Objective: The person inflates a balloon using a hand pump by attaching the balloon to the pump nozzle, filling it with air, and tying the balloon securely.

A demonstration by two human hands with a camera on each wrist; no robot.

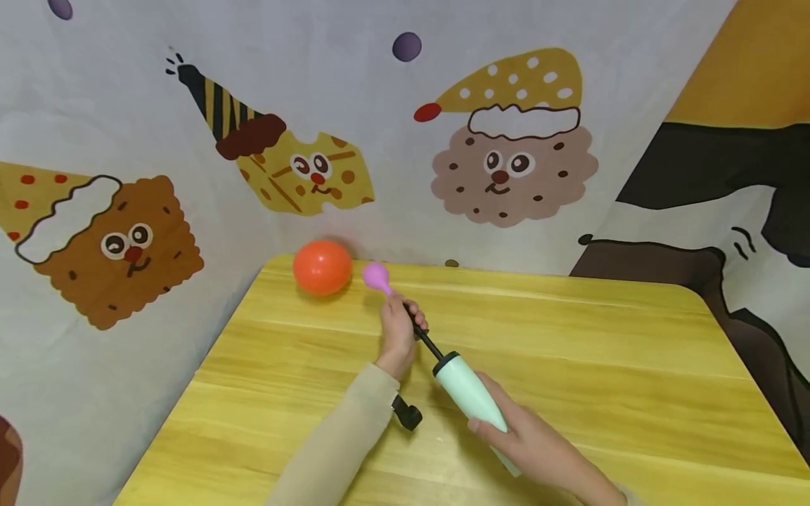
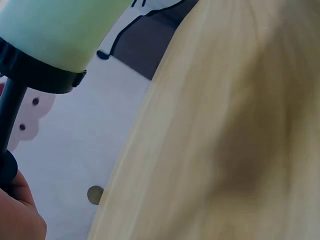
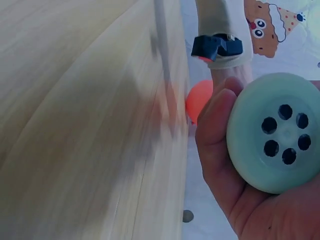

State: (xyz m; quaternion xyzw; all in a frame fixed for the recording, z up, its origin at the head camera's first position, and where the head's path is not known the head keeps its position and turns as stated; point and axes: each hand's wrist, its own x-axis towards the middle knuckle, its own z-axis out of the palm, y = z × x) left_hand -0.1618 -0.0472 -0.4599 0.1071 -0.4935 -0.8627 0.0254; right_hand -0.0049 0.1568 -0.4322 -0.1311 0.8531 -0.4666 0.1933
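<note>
A mint-green hand pump (image 1: 471, 393) with a black collar and black rod is held slantwise over the table. My right hand (image 1: 525, 436) grips its green barrel; in the right wrist view the round end of the pump (image 3: 275, 134), with several holes, faces the camera. My left hand (image 1: 400, 327) is curled round the black handle end of the rod (image 1: 432, 345), and a stretch of rod shows between handle and collar. Just beyond the left fingers a small, slightly inflated pink balloon (image 1: 376, 276) sticks out; its neck runs into that hand, where the joint is hidden.
An inflated orange-red balloon (image 1: 322, 268) sits at the table's far left corner. The wood-grain table (image 1: 601, 365) meets a cloth backdrop (image 1: 405, 176) printed with cartoon biscuits. A black strap mount (image 1: 406, 413) is on the left wrist.
</note>
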